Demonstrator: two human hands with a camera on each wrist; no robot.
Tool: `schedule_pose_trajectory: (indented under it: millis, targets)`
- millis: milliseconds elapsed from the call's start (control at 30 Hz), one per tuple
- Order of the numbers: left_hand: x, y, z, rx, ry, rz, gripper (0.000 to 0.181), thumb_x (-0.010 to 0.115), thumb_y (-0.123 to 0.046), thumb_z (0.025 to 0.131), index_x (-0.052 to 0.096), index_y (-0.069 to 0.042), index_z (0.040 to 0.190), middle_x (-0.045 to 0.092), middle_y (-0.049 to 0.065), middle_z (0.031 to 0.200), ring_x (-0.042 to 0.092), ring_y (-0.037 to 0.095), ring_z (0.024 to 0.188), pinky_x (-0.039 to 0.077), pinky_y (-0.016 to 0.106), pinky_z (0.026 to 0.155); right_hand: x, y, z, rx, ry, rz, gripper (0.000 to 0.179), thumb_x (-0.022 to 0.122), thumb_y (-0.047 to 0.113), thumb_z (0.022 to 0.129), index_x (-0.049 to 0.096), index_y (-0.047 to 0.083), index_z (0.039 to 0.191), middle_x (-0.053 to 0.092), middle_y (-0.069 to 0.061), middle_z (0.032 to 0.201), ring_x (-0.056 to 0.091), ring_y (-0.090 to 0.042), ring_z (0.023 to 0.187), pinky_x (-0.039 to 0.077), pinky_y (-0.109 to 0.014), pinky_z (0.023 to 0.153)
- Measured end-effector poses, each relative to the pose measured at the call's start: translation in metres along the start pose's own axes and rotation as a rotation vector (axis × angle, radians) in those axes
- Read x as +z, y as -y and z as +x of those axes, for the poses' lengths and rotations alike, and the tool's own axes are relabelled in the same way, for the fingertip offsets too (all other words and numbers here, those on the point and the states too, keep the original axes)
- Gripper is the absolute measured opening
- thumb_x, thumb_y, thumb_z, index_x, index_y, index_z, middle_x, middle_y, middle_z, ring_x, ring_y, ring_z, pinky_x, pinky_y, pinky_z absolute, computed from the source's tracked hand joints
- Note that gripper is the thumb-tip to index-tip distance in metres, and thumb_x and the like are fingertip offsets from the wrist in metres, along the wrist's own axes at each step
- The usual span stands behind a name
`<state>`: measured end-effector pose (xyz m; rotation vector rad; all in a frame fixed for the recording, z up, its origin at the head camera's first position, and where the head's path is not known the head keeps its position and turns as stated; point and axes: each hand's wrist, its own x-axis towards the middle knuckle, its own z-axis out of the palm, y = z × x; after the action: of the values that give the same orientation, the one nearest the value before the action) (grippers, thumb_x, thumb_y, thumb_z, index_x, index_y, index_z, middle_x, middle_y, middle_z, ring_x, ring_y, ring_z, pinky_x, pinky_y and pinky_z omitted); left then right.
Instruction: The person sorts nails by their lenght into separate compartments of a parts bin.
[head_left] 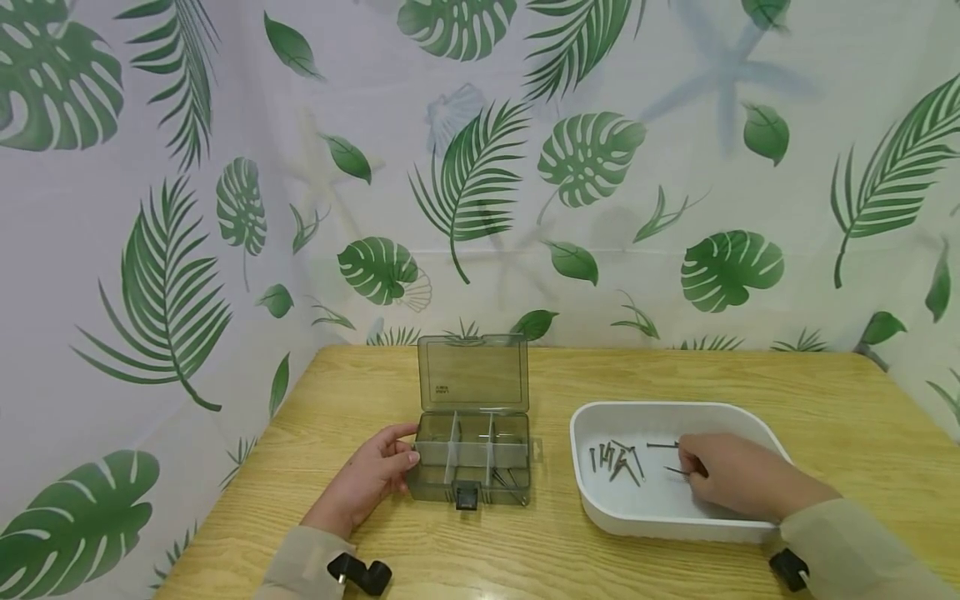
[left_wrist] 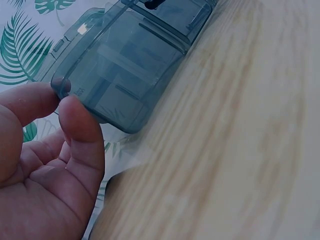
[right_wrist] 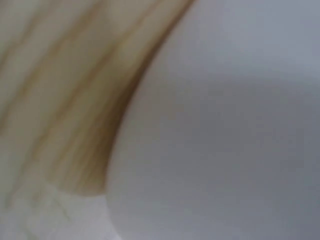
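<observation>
A smoky, see-through compartment box (head_left: 474,450) stands on the table with its lid (head_left: 474,373) raised at the back. My left hand (head_left: 378,462) grips the box's left side; the left wrist view has thumb and forefinger pinching its edge. A few dark screws (head_left: 510,478) lie in the front right compartment. Inside the white tray (head_left: 611,517), my right hand (head_left: 731,472) has its fingers curled, pinching a thin screw (head_left: 677,471). Another screw (head_left: 660,445) lies by its knuckles. Several bronze-coloured screws (head_left: 618,460) are heaped at the tray's left. The right fingertips are partly hidden.
The wooden table (head_left: 540,567) carries both containers, with a gap between the box and the tray. A leaf-patterned cloth (head_left: 480,208) hangs behind and along the left. The right wrist view holds only the tray's blurred wall (right_wrist: 215,140) and wood.
</observation>
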<state>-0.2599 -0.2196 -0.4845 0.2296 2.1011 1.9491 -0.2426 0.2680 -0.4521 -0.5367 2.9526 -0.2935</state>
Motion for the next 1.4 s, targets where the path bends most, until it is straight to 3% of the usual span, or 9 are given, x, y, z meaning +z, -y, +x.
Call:
schedule_pose_trajectory:
  millis: [167, 367, 800, 967, 1400]
  targets:
    - [0.000, -0.001, 0.002, 0.001, 0.007, 0.001, 0.053, 0.056, -0.013, 0.095, 0.034, -0.008, 0.143, 0.046, 0.011, 0.102, 0.046, 0.017, 0.067, 0.049, 0.031, 0.059, -0.004, 0.005, 0.001, -0.016, -0.057, 0.038, 0.012, 0.060, 0.011, 0.082, 0.058, 0.023, 0.084, 0.048, 0.010, 0.068, 0.044, -0.009, 0.065, 0.036, -0.028, 0.060]
    - [0.000, -0.002, 0.004, -0.003, 0.009, -0.001, 0.051, 0.055, -0.010, 0.095, 0.035, -0.007, 0.142, 0.046, 0.012, 0.102, 0.046, 0.017, 0.069, 0.049, 0.030, 0.059, -0.015, 0.017, 0.001, -0.055, -0.098, 0.047, 0.022, 0.058, 0.006, 0.085, 0.068, 0.019, 0.100, 0.048, 0.011, 0.071, 0.044, -0.009, 0.068, 0.037, -0.029, 0.063]
    - [-0.005, -0.005, 0.009, -0.020, 0.028, -0.009, 0.053, 0.055, -0.013, 0.095, 0.033, -0.008, 0.143, 0.046, 0.011, 0.103, 0.046, 0.020, 0.074, 0.049, 0.032, 0.060, -0.037, 0.058, 0.011, -0.108, -0.200, 0.123, 0.020, 0.057, 0.007, 0.087, 0.067, 0.019, 0.100, 0.049, 0.012, 0.070, 0.045, -0.006, 0.064, 0.039, -0.026, 0.058]
    - [-0.006, -0.006, 0.010, -0.024, 0.022, -0.011, 0.053, 0.056, -0.012, 0.095, 0.035, -0.008, 0.142, 0.046, 0.011, 0.102, 0.046, 0.019, 0.073, 0.048, 0.031, 0.060, -0.041, 0.078, 0.020, -0.109, -0.204, 0.143, 0.022, 0.055, 0.008, 0.088, 0.068, 0.021, 0.100, 0.051, 0.012, 0.072, 0.047, -0.007, 0.067, 0.041, -0.027, 0.061]
    - [-0.010, -0.010, 0.014, -0.025, 0.036, -0.022, 0.053, 0.056, -0.010, 0.094, 0.035, -0.007, 0.142, 0.045, 0.011, 0.102, 0.046, 0.019, 0.074, 0.048, 0.030, 0.060, -0.051, 0.126, 0.040, -0.185, -0.208, 0.140, 0.026, 0.049, 0.009, 0.093, 0.067, 0.021, 0.108, 0.061, 0.009, 0.096, 0.049, -0.004, 0.072, 0.043, -0.026, 0.065]
